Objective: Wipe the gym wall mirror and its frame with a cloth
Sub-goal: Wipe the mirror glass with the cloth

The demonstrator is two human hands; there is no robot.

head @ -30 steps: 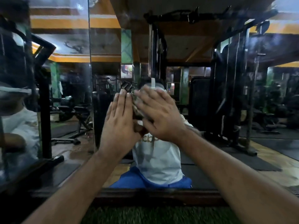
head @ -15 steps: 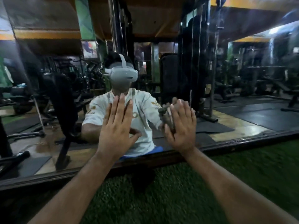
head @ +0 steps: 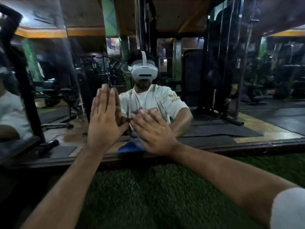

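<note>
The wall mirror (head: 214, 83) fills the upper view and reflects me and the gym. Its dark wooden bottom frame (head: 247, 147) runs along the floor. My left hand (head: 105, 119) lies flat on the glass, fingers together and pointing up, holding nothing. My right hand (head: 153, 129) is spread flat low on the glass, just right of the left hand and near the bottom frame. It presses the cloth (head: 131, 127) against the mirror. Only a pale edge of the cloth shows by the fingers; the rest is hidden under the palm.
Green artificial turf (head: 165, 195) covers the floor up to the frame. A second mirror panel (head: 14, 104) stands at an angle on the left, with a dark upright between the panels. Gym machines appear only as reflections.
My right hand has slid left and down with the cloth, closing the gap to my left hand. The left hand stays flat on the glass.
</note>
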